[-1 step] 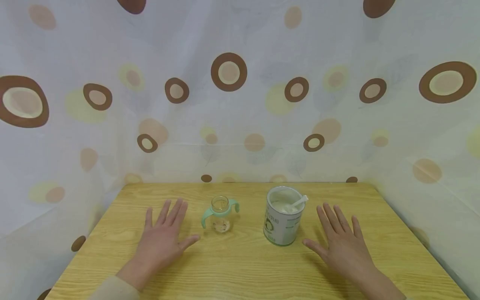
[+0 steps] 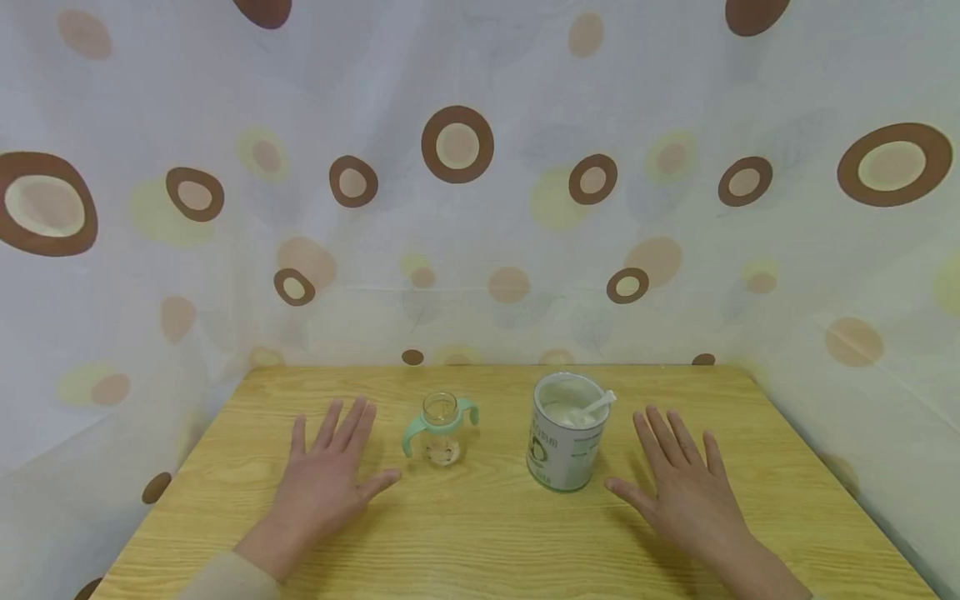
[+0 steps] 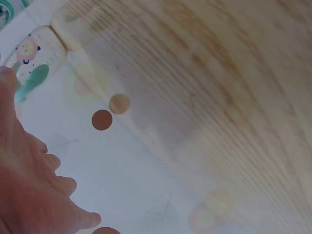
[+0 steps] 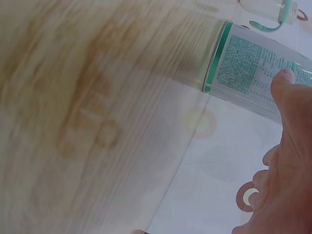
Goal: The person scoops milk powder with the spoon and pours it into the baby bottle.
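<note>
On the wooden table, a clear baby bottle with mint-green side handles stands upright without a cap. To its right is an uncapped milk powder can, white with green print, and a white scoop leans out over its rim from the pale powder. My left hand lies palm down left of the bottle, fingers spread, thumb pointing toward it. Right of the can, my right hand is spread palm down too, its thumb tip close to the can's side. Both hands hold nothing.
The light wood tabletop runs back to a pale curtain patterned with brown and beige circles. The same patterned cloth hangs along the left and right sides of the table.
</note>
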Action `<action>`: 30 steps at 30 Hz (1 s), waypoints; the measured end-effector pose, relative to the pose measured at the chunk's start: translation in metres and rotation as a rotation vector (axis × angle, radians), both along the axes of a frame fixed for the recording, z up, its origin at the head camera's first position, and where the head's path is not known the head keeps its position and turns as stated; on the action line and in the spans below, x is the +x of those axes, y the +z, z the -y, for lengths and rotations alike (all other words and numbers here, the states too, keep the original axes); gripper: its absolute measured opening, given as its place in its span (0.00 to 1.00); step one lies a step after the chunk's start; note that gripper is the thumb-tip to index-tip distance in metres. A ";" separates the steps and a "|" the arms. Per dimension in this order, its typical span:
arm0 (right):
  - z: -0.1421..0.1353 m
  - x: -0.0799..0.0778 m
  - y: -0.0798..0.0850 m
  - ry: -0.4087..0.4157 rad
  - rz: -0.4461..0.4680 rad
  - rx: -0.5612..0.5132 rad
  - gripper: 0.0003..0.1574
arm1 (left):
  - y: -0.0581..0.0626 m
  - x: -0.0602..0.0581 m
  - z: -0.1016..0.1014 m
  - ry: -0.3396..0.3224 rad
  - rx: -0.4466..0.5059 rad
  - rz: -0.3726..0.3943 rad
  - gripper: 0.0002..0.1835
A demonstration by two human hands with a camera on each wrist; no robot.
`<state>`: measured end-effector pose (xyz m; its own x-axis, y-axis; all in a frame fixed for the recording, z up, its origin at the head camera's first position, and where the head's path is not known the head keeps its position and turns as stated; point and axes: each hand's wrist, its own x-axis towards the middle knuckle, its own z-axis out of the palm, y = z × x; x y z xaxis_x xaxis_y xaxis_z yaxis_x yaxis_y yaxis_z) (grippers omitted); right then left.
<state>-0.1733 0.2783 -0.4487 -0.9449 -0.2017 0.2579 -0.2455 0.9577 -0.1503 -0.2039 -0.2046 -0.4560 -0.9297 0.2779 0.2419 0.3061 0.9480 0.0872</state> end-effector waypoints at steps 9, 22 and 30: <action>0.001 0.001 0.004 -0.008 0.005 0.001 0.68 | 0.001 -0.002 -0.006 -0.004 0.014 0.004 0.57; 0.003 -0.003 0.012 0.007 -0.008 -0.018 0.68 | 0.004 -0.012 -0.024 -0.030 0.155 0.094 0.60; 0.006 -0.002 0.015 0.017 -0.037 -0.028 0.67 | 0.007 -0.017 -0.039 -0.044 0.220 0.143 0.61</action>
<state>-0.1748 0.2726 -0.4336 -0.9311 -0.2102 0.2981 -0.2679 0.9488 -0.1675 -0.2210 -0.1651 -0.4488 -0.9469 0.2741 0.1682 0.3165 0.8874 0.3353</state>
